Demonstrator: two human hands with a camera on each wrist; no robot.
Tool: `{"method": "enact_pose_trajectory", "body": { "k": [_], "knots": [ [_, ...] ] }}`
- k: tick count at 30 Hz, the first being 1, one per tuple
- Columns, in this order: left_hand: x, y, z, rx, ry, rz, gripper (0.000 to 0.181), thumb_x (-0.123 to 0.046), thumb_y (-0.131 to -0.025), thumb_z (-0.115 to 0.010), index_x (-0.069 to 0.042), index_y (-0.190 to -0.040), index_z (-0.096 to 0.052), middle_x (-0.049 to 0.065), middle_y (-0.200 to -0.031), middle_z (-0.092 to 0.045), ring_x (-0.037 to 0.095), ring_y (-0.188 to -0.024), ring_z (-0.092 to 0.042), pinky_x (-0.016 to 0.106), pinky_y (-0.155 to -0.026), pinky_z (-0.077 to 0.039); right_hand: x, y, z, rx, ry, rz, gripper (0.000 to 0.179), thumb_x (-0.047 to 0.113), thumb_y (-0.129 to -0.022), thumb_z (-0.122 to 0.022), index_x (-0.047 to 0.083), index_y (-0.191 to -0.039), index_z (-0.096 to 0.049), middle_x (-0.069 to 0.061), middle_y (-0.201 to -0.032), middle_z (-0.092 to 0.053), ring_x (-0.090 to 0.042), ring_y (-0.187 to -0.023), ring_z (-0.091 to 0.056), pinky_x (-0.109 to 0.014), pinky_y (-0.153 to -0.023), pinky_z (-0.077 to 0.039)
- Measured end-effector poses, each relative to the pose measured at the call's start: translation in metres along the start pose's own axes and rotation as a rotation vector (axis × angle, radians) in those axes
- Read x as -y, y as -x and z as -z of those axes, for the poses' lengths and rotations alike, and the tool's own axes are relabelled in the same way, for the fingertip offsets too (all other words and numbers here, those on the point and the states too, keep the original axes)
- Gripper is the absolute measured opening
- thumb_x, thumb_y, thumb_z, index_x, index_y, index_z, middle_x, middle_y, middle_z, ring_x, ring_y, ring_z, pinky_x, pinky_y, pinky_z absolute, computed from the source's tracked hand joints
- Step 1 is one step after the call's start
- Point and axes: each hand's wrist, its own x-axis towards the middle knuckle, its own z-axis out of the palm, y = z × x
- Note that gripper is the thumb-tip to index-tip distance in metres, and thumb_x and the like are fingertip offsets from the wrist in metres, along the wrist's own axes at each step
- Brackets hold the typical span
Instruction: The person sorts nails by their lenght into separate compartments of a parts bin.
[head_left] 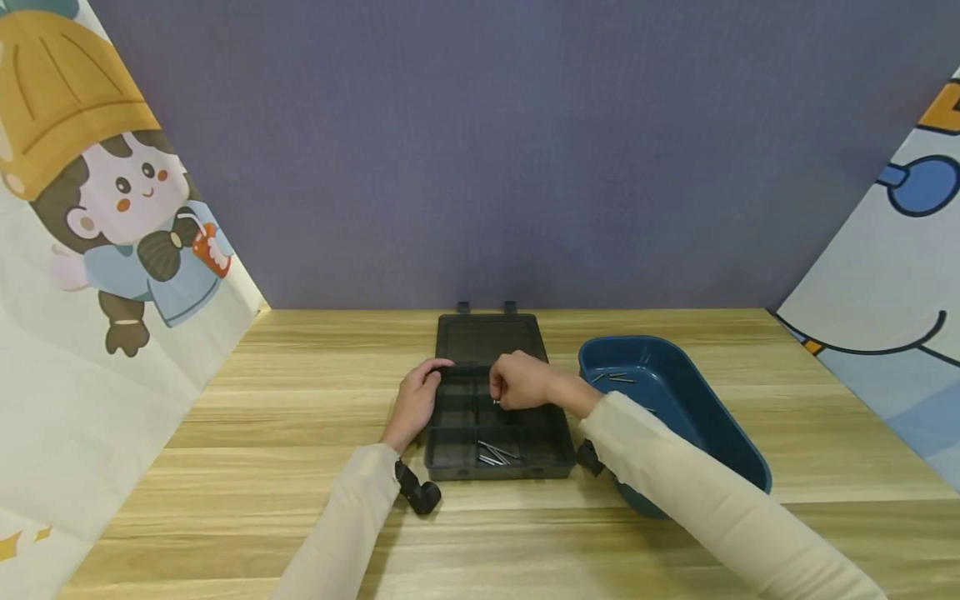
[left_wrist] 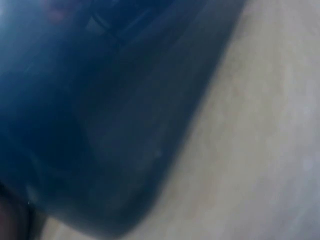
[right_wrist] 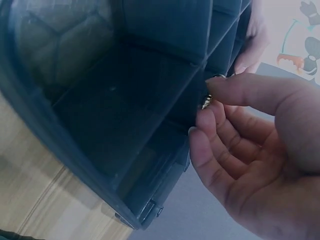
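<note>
A dark compartment box (head_left: 453,458) lies on the table with its lid (head_left: 491,333) folded back. At its left rim my left hand (head_left: 415,400) grips the box near the hinge side. My right hand (head_left: 525,382) is over the right part of the box, pinching a small brassy screw (right_wrist: 207,102) between thumb and fingers; most of the screw is hidden. Several thin metal nails or screws (head_left: 498,454) lie in a front compartment. The left wrist view is blurred, showing a dark blue surface (left_wrist: 115,140) close up.
A blue tray (head_left: 738,433) stands to the right, partly under my right forearm, with several thin metal pieces (head_left: 621,379) inside. A grey-purple panel (head_left: 480,167) rises behind the wooden table (head_left: 300,400). Printed cartoon sheets hang at both sides.
</note>
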Motion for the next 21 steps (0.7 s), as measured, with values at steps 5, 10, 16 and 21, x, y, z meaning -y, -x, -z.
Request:
{"method": "enact_pose_trajectory", "body": {
  "k": [5, 10, 16, 21],
  "knots": [
    [0.0, 0.0, 0.0, -0.005, 0.005, -0.004, 0.03, -0.002, -0.096, -0.041, -0.001, -0.115, -0.064, 0.018, -0.122, -0.061, 0.028, -0.109, -0.053, 0.048, -0.102, -0.039, -0.001, 0.0, -0.001, -0.015, 0.003, 0.0, 0.011, -0.001, -0.074, -0.066, 0.009, -0.077, -0.068, 0.002, -0.071, -0.065, -0.006, -0.062, -0.053, -0.02, -0.06, -0.045],
    [0.001, 0.0, -0.001, -0.01, 0.009, -0.011, 0.029, -0.001, -0.096, -0.041, -0.001, -0.114, -0.064, 0.018, -0.12, -0.062, 0.028, -0.105, -0.052, 0.047, -0.101, -0.039, 0.0, 0.001, 0.0, -0.012, -0.003, 0.003, 0.011, -0.002, -0.075, -0.065, 0.006, -0.081, -0.069, 0.002, -0.072, -0.065, -0.007, -0.063, -0.053, -0.021, -0.061, -0.045],
    [0.001, 0.0, -0.001, -0.008, 0.01, -0.005, 0.029, -0.002, -0.096, -0.041, -0.002, -0.114, -0.064, 0.018, -0.12, -0.061, 0.028, -0.106, -0.052, 0.047, -0.102, -0.039, 0.0, 0.003, 0.002, -0.007, -0.006, 0.013, 0.012, -0.002, -0.075, -0.064, 0.006, -0.082, -0.069, 0.002, -0.073, -0.065, -0.007, -0.064, -0.053, -0.02, -0.061, -0.045],
    [0.001, 0.0, 0.0, -0.01, 0.004, -0.011, 0.029, -0.002, -0.096, -0.041, -0.001, -0.114, -0.064, 0.018, -0.121, -0.062, 0.027, -0.107, -0.053, 0.047, -0.101, -0.039, -0.002, 0.01, 0.01, -0.003, -0.013, 0.013, 0.012, -0.003, -0.078, -0.062, 0.004, -0.086, -0.069, 0.0, -0.075, -0.064, -0.008, -0.063, -0.051, -0.021, -0.061, -0.044]
  ]
}}
